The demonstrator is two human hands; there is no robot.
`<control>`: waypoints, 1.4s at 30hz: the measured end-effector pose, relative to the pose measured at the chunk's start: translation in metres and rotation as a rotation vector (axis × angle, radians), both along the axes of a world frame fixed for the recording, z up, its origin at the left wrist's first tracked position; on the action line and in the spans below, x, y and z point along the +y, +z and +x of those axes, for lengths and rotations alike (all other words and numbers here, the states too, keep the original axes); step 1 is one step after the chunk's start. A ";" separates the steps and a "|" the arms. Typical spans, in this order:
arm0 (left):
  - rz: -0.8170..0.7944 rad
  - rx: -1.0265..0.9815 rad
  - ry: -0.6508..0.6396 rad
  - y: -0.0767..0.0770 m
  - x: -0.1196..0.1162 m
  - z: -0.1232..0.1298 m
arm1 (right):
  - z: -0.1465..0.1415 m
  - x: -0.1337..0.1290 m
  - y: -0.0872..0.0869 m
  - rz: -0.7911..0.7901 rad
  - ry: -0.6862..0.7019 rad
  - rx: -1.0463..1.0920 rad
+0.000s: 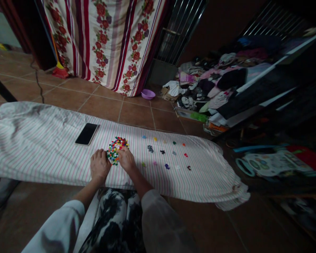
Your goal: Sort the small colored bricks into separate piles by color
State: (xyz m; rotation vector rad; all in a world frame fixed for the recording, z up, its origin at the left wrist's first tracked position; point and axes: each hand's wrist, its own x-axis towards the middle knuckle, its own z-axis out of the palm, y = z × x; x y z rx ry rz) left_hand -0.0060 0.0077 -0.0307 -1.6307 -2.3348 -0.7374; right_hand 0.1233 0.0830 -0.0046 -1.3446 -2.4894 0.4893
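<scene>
A mixed pile of tiny colourful pieces (118, 142), like small beads or blocks, lies on a striped cloth (60, 140). My left hand (100, 164) rests on the cloth at the pile's left edge, fingers laid flat and holding nothing visible. Over the right side of the pile, my right hand (126, 160) has its fingertips pinched together among the pieces; whatever is between them is too small to make out. To the right, pieces lie in little single-colour groups, among them a grey cluster (150, 149), a black one (162, 152), a dark blue one (167, 166) and a red one (185, 155).
A phone (86, 134) with a dark screen lies left of the pile. Beyond the cloth-covered surface are a tiled floor (137, 111), a purple basin (148, 94), a floral curtain (102, 42) and a red broom (60, 72). Heaped clothes (208, 80) stand at the back right.
</scene>
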 end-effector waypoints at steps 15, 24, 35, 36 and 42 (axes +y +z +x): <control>-0.008 -0.042 -0.009 -0.001 0.000 0.000 | -0.033 0.021 0.030 -0.082 0.035 -0.289; -0.022 -0.021 -0.017 0.000 -0.001 0.000 | -0.029 0.017 0.025 -0.064 -0.029 -0.091; -0.018 -0.040 -0.030 0.001 -0.002 -0.001 | 0.019 0.010 0.007 0.041 -0.151 0.222; -0.019 -0.036 -0.029 0.001 -0.002 -0.001 | 0.027 0.010 0.007 0.061 -0.152 0.253; -0.018 -0.040 -0.026 0.004 -0.003 0.000 | 0.082 0.000 0.001 0.180 -0.306 0.348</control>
